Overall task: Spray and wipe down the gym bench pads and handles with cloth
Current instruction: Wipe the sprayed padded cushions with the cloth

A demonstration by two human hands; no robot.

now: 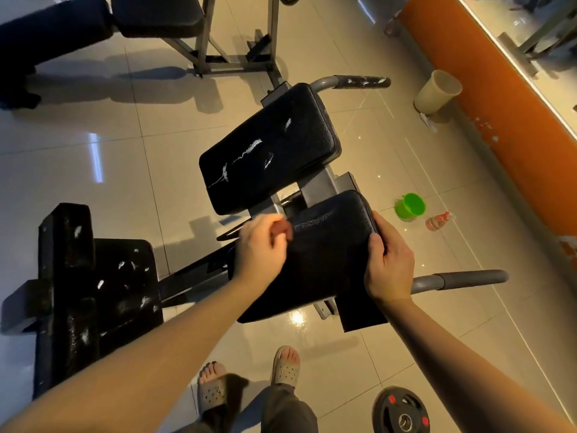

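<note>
Currently: wipe step, on the near pad (327,260) of the gym bench.

Left hand (260,245) is over the pad's left edge, close to its far-left corner. The fingers are curled round a small reddish-brown cloth (282,231). There is motion blur here, so calling it the cloth is a judgement, not a certainty.

Right hand (388,264) grips the pad's right edge, thumb on the top face and fingers wrapped over the side. This reads as bracing the pad.

Spray bottle (440,220) is on the floor tiles to the right of the bench, just beside a green bucket (409,206). Neither hand is on it, so spraying is not the step in hand.

Far pad (268,145) has white streaks across its face; I cannot tell whether they are cracks or residue. Far handle (362,81) has white flecks on its grip. Near handle (462,279) projects from below the near pad's right edge, just past the right wrist. Neither handle is touched.

Judgement: the near pad is in progress, and the far pad and both handles look not yet done.

Next move calls for:
- Flatten the cloth and draw it from the left edge across to the right edge.
- Lift the right hand off the right edge so that strip gets wiped too.
- Fetch the bottle from the floor before starting the far pad.
</note>
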